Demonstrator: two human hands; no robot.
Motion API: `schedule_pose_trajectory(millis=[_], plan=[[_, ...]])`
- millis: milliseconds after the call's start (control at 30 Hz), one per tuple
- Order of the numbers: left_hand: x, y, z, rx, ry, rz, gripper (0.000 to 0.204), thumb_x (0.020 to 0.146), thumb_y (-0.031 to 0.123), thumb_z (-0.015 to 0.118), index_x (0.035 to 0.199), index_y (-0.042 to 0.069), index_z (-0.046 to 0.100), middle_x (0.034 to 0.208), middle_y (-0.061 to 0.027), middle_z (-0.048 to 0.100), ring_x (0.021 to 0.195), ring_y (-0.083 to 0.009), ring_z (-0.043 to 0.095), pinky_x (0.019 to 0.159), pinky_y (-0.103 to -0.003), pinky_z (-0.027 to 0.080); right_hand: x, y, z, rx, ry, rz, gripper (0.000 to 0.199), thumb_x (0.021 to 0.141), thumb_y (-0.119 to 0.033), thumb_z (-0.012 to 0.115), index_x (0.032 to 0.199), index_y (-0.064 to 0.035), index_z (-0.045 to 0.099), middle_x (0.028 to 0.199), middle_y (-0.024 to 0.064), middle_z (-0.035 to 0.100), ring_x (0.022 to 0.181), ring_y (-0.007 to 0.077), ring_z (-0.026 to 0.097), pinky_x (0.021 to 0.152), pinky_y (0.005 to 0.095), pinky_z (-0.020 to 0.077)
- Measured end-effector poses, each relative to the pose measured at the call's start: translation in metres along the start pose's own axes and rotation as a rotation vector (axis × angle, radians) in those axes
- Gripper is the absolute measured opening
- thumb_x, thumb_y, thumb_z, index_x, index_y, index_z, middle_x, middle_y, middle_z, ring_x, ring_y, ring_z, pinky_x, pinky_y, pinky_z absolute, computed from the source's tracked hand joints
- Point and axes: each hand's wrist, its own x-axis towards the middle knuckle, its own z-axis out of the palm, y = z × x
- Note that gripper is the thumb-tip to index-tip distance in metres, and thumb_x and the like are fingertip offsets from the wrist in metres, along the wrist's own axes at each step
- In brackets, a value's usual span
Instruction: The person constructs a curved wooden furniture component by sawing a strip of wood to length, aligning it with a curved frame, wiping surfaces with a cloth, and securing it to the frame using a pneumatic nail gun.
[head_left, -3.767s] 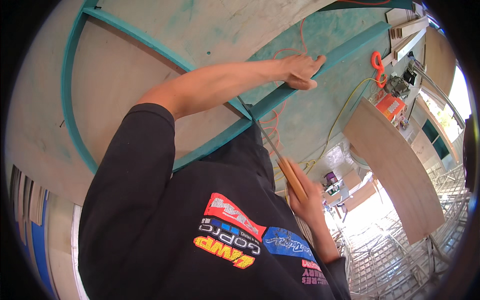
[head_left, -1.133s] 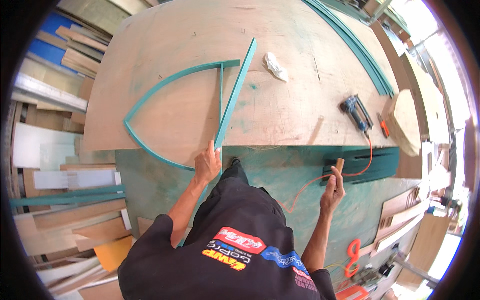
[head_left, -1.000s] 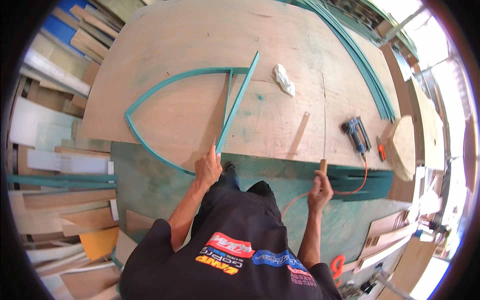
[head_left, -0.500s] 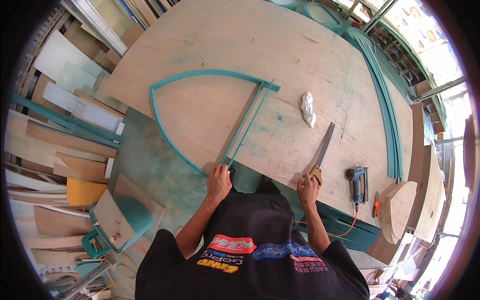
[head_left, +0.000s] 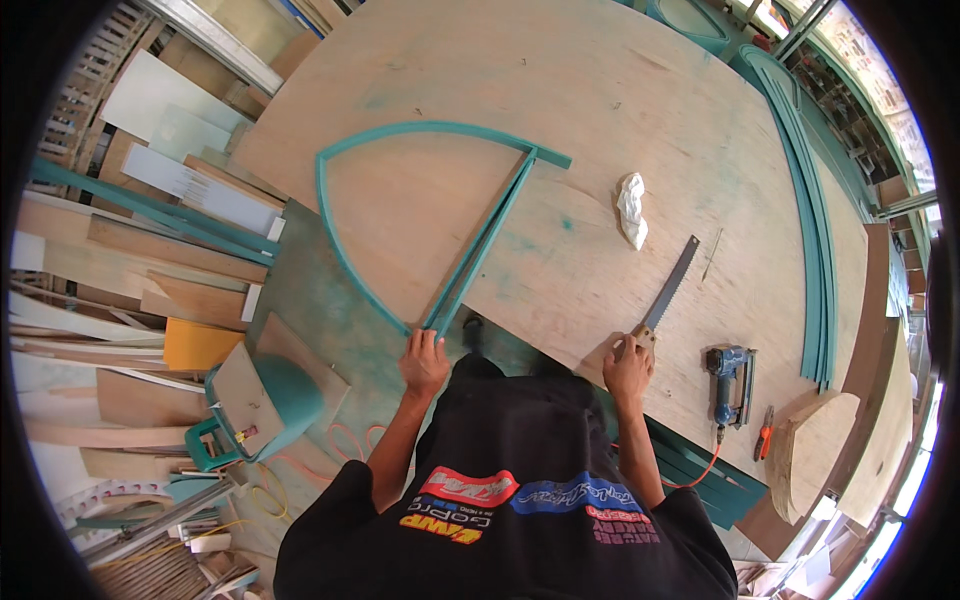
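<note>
At lower center, we see the left hand (head_left: 425, 362) clamped on a teal strip (head_left: 481, 251), apparently fitting it along the curved frame (head_left: 431, 127), whose corner juts past the table's (head_left: 545, 300) near edge; next, we judge, calls for steady alignment. Right of center, the right hand (head_left: 628, 370) meets a saw (head_left: 672, 280), grip unclear; swinging room lies between frame and saw.

1 white wad (head_left: 632, 211); 1 blue nail gun (head_left: 726, 386) near orange-handled pliers (head_left: 763, 440).

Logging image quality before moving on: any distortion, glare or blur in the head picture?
Head view: fisheye bending bows the pale wooden tabletop's edges; head view: glare whitens parts of the right rim; head view: the grey-bladed, wooden-handled handsaw looks reasonably sharp.
</note>
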Motion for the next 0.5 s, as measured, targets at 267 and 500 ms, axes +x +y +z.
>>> schedule_pose_trajectory(millis=[267, 500], plan=[[0.046, 0.013, 0.011, 0.155, -0.009, -0.070, 0.035, 0.090, 0.019, 0.074, 0.116, 0.001, 0.059, 0.116, -0.0171, 0.063, 0.108, -0.0381, 0.062, 0.082, -0.047, 0.057, 0.025, -0.072, -0.044, 0.069, -0.035, -0.039, 0.071, 0.089, -0.037, 0.069, 0.151, -0.0100, 0.049, 0.131, 0.0263, 0.061, 0.122, 0.0447, 0.060, 0.106, 0.0548, 0.0448], [0.085, 0.020, 0.016, 0.205, -0.138, -0.046, 0.037, 0.094, 0.020, 0.071, 0.121, 0.001, 0.055, 0.119, -0.0174, 0.063, 0.107, -0.0364, 0.063, 0.085, -0.046, 0.056, 0.044, -0.112, -0.025, 0.352, -0.163, -0.266, 0.057, 0.092, -0.038, 0.070, 0.138, -0.0057, 0.062, 0.122, 0.0257, 0.066, 0.105, 0.0403, 0.069, 0.092, 0.0481, 0.0544]])
